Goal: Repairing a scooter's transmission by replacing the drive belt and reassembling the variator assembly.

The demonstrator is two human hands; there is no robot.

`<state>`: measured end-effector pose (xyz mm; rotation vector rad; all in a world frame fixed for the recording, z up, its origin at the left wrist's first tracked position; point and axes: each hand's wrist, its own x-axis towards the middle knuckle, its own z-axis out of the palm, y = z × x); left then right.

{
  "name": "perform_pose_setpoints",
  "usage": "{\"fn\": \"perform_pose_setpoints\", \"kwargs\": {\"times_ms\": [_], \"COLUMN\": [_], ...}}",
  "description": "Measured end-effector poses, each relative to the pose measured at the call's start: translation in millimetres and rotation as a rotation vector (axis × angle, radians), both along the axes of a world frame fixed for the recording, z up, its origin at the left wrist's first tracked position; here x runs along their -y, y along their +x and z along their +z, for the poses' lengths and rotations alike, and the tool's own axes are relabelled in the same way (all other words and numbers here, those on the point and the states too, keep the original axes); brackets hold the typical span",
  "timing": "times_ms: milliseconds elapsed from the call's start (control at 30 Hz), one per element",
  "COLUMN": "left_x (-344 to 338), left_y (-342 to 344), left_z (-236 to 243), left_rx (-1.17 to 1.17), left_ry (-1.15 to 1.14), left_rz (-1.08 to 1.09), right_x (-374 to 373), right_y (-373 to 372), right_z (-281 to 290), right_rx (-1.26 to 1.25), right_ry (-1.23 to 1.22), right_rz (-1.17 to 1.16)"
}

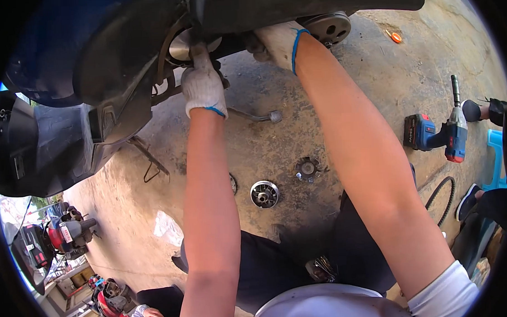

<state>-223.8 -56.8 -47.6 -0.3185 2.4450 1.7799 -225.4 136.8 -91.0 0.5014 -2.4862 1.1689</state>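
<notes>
A shiny round silver metal disc (180, 47) sits in the dark plastic scooter (113, 60), by the white-gloved left hand (204, 88). It looks hard and heavy; best hold its rim. Whether this hand or the white-gloved right hand (278, 44) grips anything, I can't tell.

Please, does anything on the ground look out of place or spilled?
The crumpled white scrap beside the left forearm looks like litter. A round metal part lies loose to the forearm's right, apart from the scooter. The ground is stained, but I cannot tell whether anything spilled.
</notes>
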Motion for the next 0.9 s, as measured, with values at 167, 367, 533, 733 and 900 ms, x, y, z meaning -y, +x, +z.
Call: {"fn": "perform_pose_setpoints", "kwargs": {"times_ms": [167, 367, 533, 733, 900], "left_x": [45.3, 12.1, 16.9, 31.6, 12.8], "left_y": [-24.4, -1.7, -4.8, -9.2, 1.1], "left_z": [-30.2, 0.2, -9.9, -18.4, -5.0], "left_rx": [-0.231, 0.097, 0.055, 0.040, -0.001], "left_ry": [-0.004, 0.403, 0.637, 0.725, 0.092], "left_rz": [-0.120, 0.084, -0.079, -0.192, 0.098], "right_x": [43.7, 48.7, 53.9, 68.9, 58.7], "right_y": [-11.5, -5.3, 15.3, 7.4, 10.1], "right_z": [7.8, 31.5, 51.6, 36.4, 31.5], "right_rx": [0.412, 0.153, 0.132, 0.007, -0.002], "right_ry": [-0.712, 0.012, 0.364, 0.326, 0.188], "right_rz": [0.000, -0.054, -0.241, -0.355, -0.337]}}
